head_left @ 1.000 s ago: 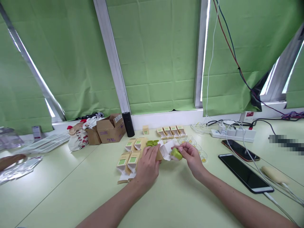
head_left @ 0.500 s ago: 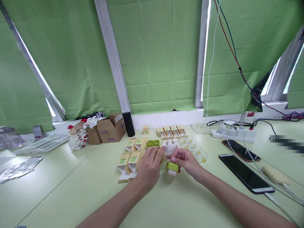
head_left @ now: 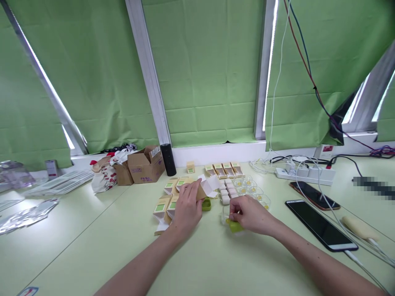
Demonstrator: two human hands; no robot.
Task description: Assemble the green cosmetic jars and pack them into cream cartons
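My left hand (head_left: 187, 209) is closed around a small beige carton (head_left: 202, 191) whose white inner flaps (head_left: 211, 184) stand out toward the right. Beside it, my right hand (head_left: 251, 214) pinches a small green piece (head_left: 235, 226), and a clear plastic part (head_left: 226, 216) shows against its left side; the fingertips partly cover both. Just behind the hands lie rows of small white blocks (head_left: 225, 199). Another green holder (head_left: 206, 204) rests by my left fingers. Clear cups with yellow centres (head_left: 263, 200) stand beyond my right hand.
Open beige cartons (head_left: 159, 208) stand left of my left hand, with more cartons (head_left: 228, 170) in a row at the back. A brown cardboard box (head_left: 145, 166) and a black cylinder (head_left: 168, 159) stand back left. Phones (head_left: 321, 224) and a power strip (head_left: 319, 176) with cables lie right.
My hands have drawn apart: the right has moved slightly right with the green piece, now turned and beside clear plastic. The carton's white flaps have swung out, and the white blocks are uncovered.
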